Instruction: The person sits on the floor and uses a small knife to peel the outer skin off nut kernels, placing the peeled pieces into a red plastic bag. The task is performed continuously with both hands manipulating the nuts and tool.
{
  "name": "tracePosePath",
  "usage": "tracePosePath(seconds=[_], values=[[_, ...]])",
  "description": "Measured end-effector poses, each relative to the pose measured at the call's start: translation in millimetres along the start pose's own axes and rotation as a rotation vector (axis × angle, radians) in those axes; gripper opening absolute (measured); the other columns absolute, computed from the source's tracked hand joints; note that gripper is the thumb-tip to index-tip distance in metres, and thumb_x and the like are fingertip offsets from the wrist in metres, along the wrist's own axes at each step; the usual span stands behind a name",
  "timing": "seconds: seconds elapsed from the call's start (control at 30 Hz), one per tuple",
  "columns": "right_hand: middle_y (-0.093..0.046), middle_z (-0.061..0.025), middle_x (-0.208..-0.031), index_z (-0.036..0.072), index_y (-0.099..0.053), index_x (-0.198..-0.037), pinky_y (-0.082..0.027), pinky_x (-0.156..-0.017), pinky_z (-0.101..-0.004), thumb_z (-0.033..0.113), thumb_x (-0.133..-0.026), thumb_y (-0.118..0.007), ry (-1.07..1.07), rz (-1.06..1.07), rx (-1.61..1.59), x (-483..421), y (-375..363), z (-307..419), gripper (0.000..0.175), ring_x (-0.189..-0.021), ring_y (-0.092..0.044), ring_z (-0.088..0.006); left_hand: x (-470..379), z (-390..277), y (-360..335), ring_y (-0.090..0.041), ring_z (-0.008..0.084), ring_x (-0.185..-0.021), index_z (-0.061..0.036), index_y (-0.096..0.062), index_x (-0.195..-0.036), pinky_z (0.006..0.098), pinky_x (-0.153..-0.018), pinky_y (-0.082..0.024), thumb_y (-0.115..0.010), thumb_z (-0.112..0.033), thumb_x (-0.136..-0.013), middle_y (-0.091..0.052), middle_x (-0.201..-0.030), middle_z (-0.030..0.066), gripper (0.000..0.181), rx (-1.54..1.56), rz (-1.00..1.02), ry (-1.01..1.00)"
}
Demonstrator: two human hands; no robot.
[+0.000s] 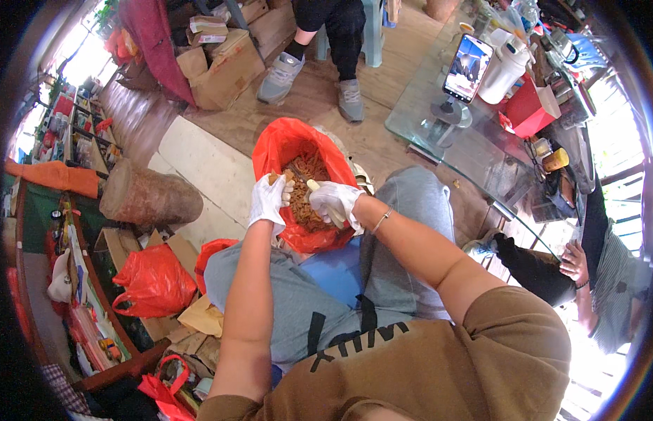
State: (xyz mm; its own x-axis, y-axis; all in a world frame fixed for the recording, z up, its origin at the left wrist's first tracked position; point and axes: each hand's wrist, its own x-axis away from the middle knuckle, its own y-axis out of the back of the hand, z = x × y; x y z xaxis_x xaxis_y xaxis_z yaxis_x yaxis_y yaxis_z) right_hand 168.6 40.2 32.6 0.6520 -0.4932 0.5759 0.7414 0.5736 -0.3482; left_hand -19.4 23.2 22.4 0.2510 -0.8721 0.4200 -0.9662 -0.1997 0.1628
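Note:
In front of me stands a red plastic bag (pixel 273 144), its mouth spread wide and many brown dried pieces or shavings (pixel 305 213) inside. White gloves cover both hands. Over the bag's near left side, my left hand (pixel 267 199) pinches a small brown piece (pixel 274 178) between thumb and fingers. My right hand (pixel 334 201), to the right over the opening, is closed around a pale-handled tool (pixel 312 185). The fingers hide much of that tool, so its exact kind is unclear. Both hands are close together, a small gap between them.
A glass table (pixel 405 121) at right holds a phone (pixel 467 68) on a stand and a white shaker bottle (pixel 505 71). A log stump (pixel 150 194) and a tied red bag (pixel 155 281) lie left. One person's shoes (pixel 281 76) are ahead; another person's hand (pixel 575 261) is right.

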Motion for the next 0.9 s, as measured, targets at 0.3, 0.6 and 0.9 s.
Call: tracePosePath(seconds=[0.3, 0.6, 0.9], values=[[-0.055, -0.0071, -0.072, 0.005, -0.049, -0.096, -0.053, -0.059, -0.0344, 0.01, -0.075, -0.059, -0.009, 0.111, -0.082, -7.7, 9.5, -3.9, 0.023, -0.061, -0.057, -0.0192, 3.7, -3.5, 2.8, -0.054, 0.007, -0.052, -0.0047, -0.058, -0.096, 0.0222, -0.046, -0.047, -0.053, -0.02, -0.09, -0.066, -0.078, 0.0042, 0.017, 0.024, -0.009, -0.022], [-0.058, -0.008, -0.079, 0.004, -0.05, -0.103, -0.053, -0.06, -0.0327, 0.009, -0.077, -0.056, 0.013, 0.058, 0.014, 1.5, 5.5, 3.4, 0.027, -0.065, -0.059, -0.019, 0.9, -3.0, 3.1, -0.052, 0.0059, -0.051, -0.0036, -0.058, -0.097, 0.0209, -0.045, -0.047, -0.052, -0.021, -0.091, -0.065, -0.08, 0.0049, 0.019, 0.074, 0.007, 0.007], [-0.054, -0.005, -0.069, 0.006, -0.05, -0.095, -0.049, -0.052, -0.0303, 0.007, -0.074, -0.056, -0.011, 0.028, 0.014, -1.9, 4.2, 0.0, 0.023, -0.056, -0.055, -0.0159, 5.8, -4.3, 1.8, -0.052, 0.0054, -0.051, -0.004, -0.057, -0.095, 0.0208, -0.046, -0.046, -0.053, -0.022, -0.09, -0.064, -0.079, 0.0033, 0.019, -0.012, 0.099, -0.022]])
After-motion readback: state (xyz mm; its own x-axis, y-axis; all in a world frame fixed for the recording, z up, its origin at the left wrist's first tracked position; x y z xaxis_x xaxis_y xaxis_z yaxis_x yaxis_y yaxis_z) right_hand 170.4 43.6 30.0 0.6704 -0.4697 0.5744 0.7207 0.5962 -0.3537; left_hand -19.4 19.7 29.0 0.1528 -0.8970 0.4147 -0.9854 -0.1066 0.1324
